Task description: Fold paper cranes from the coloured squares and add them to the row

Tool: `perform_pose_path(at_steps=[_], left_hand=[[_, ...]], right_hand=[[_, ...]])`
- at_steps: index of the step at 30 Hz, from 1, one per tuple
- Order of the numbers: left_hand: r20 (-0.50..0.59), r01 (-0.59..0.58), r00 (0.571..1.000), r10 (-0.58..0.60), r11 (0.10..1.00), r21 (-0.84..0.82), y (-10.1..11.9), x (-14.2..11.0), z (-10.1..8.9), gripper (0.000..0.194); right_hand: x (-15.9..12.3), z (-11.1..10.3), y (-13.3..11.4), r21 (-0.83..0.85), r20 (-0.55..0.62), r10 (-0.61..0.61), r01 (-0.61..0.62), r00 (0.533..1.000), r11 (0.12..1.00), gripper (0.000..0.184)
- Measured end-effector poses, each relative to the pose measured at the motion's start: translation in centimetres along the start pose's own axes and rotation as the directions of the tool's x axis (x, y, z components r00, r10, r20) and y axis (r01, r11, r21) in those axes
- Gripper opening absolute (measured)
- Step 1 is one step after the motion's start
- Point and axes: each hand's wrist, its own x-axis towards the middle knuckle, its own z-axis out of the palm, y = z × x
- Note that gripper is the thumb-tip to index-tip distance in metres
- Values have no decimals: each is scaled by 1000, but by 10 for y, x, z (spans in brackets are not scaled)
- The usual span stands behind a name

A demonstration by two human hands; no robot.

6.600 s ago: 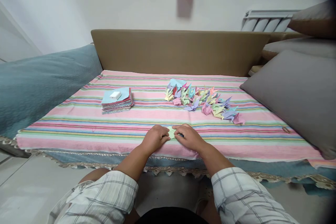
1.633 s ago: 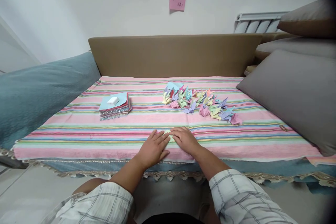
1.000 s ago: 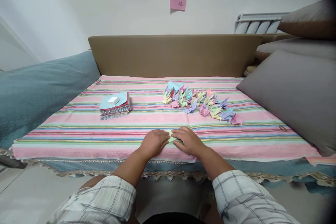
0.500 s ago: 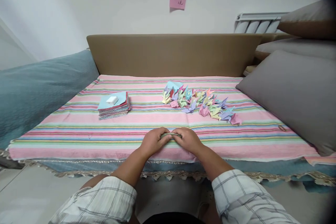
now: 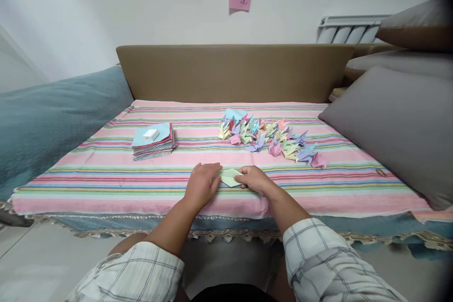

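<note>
A pale green folded piece of paper (image 5: pixel 230 178) lies flat just above the striped cloth, its folded layers facing up. My right hand (image 5: pixel 255 180) pinches its right end between thumb and fingers. At the paper's left end is my left hand (image 5: pixel 203 181), its fingers stretched out and slightly blurred; the fingertips are at the paper's edge, and I cannot tell whether they press on it. Beyond my hands, many small folded paper cranes (image 5: pixel 260 139) in several colours sit in a cluster, with a light blue sheet (image 5: pixel 235 114) behind them.
A stack of coloured paper (image 5: pixel 154 151) stands on the left of the striped cloth (image 5: pixel 88 177), with a small white block (image 5: pixel 151 134) on top. Grey cushions (image 5: pixel 392 118) are piled on the right. A small brownish ring-shaped item (image 5: pixel 381 172) lies near them. A brown backboard (image 5: pixel 233 73) borders the far side.
The paper has turned from edge-on to flat, showing its face. My left hand has let go of its two-handed grip and straightened its fingers, while my right hand still holds on.
</note>
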Motion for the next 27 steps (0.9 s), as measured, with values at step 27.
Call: perform_pose_path(at_steps=[27], left_hand=[[300,-259,930,211,957,130,4,-18,26,68]], right_hand=[[-7,-12,9,-597,-116,-633,455,765,660,14]])
